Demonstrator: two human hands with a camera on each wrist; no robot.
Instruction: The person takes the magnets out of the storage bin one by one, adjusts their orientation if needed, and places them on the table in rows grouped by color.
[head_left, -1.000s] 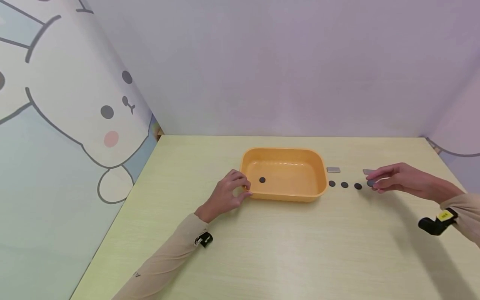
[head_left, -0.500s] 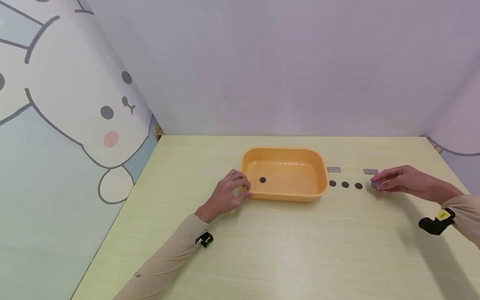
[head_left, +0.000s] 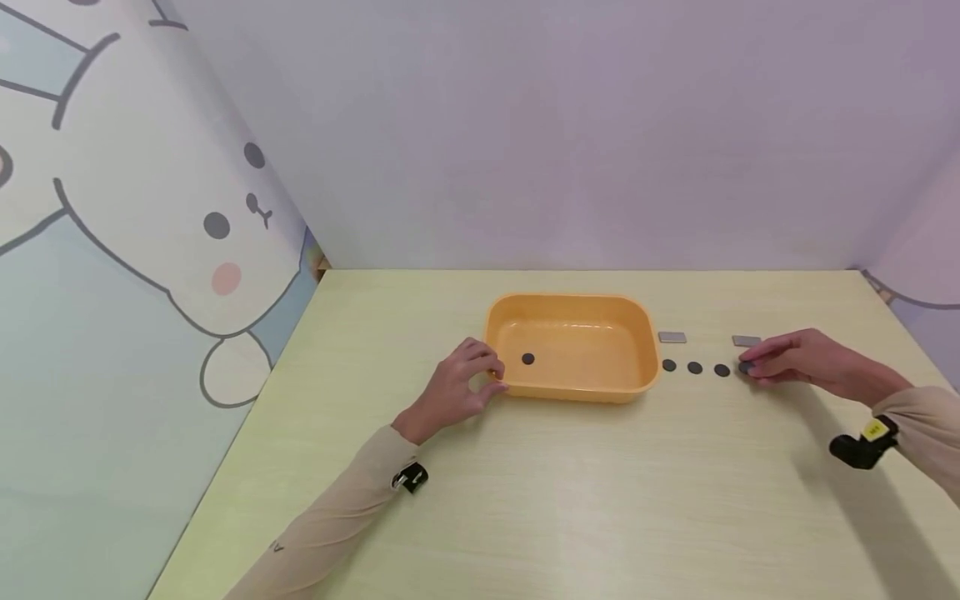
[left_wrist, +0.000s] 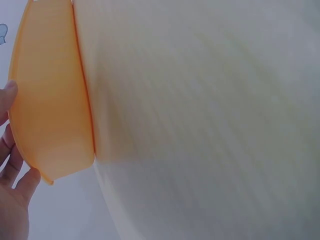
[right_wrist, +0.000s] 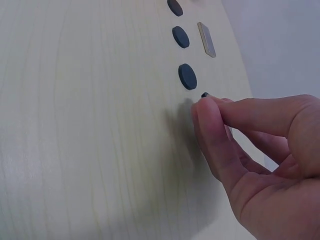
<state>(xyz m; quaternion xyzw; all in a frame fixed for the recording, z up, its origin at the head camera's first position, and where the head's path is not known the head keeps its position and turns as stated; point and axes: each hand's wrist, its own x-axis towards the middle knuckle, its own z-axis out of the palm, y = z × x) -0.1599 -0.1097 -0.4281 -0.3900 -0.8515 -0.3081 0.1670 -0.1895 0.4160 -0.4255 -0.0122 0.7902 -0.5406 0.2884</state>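
Observation:
In the head view my left hand [head_left: 456, 387] grips the left front corner of an orange plastic basin [head_left: 577, 393], its thumb outside the rim. The left wrist view shows its fingertips on the rim of the basin [left_wrist: 52, 100]. One dark round disc [head_left: 528, 359] lies inside, toward the left. My right hand [head_left: 806, 362] pinches another dark disc [head_left: 746, 367] between thumb and fingers, at the right end of a row. Only a small dark edge of that disc [right_wrist: 205, 95] shows in the right wrist view. Whether it touches the table cannot be told.
Several dark discs [head_left: 695, 367] lie in a row right of the basin. Behind them are two flat grey rectangular pieces, a left one [head_left: 672, 337] and a right one [head_left: 746, 341]. The pale wooden table [head_left: 585, 492] meets a plain wall [head_left: 555, 150] at the back.
My right hand, pinching the disc, has shifted slightly right and then back left toward the row. The right grey piece, partly covered at first, now shows more. My left hand stays on the basin.

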